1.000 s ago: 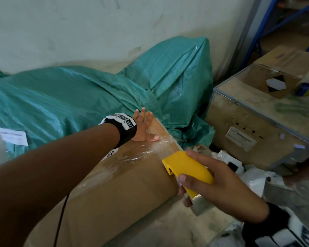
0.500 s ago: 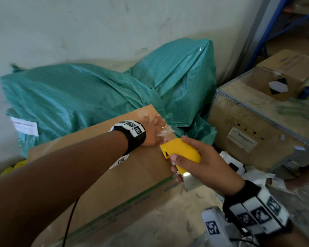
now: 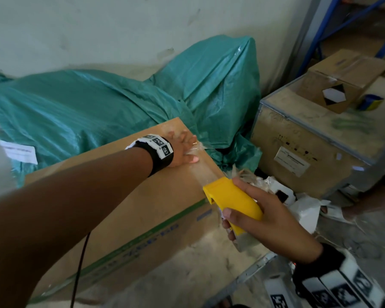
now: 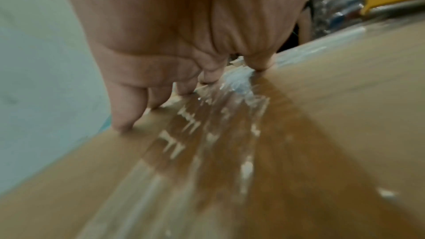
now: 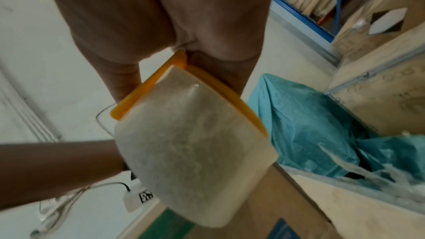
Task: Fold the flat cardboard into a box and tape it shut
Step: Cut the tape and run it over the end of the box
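Head view, left hand (image 3: 181, 150) flat on blurred tape (image 3: 203, 174) atop cardboard box (image 3: 125, 196), right hand (image 3: 273, 221) gripping half-hidden tape dispenser (image 3: 231, 201).

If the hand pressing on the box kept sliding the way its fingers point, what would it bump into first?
Probably the green plastic sheet. The left hand lies flat on the cardboard box near its far edge, and the sheet sits just beyond that edge, though depth is hard to judge.
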